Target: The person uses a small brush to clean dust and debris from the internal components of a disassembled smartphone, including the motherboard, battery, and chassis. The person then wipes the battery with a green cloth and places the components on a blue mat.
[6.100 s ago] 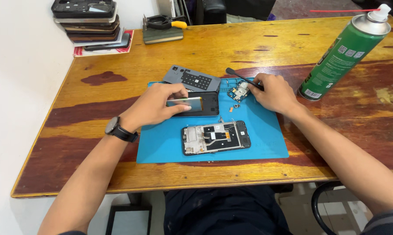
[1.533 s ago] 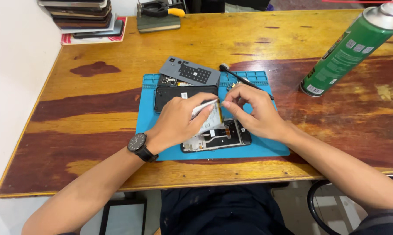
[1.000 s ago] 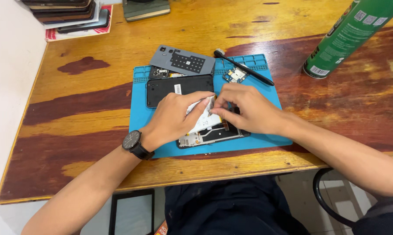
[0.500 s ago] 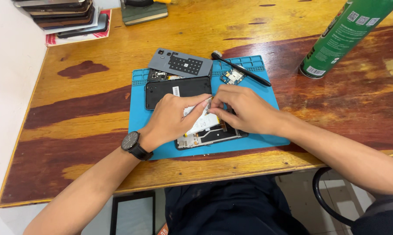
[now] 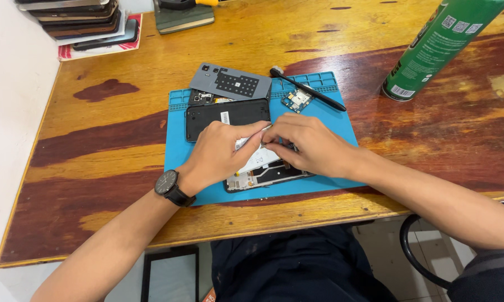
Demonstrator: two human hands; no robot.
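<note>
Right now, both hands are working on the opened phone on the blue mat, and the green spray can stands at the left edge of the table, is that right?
Not quite: the head view shows the green spray can at the table's far right. Both the left hand and right hand are indeed on the opened phone on the blue mat.

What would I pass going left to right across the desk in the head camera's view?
Stack of phones → wristwatch → left hand → right hand → green spray can.

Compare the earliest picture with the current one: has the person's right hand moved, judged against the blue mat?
Yes. The right hand has moved from the mat's far right corner, beside the small circuit board, toward its near middle, over the opened phone.
</note>
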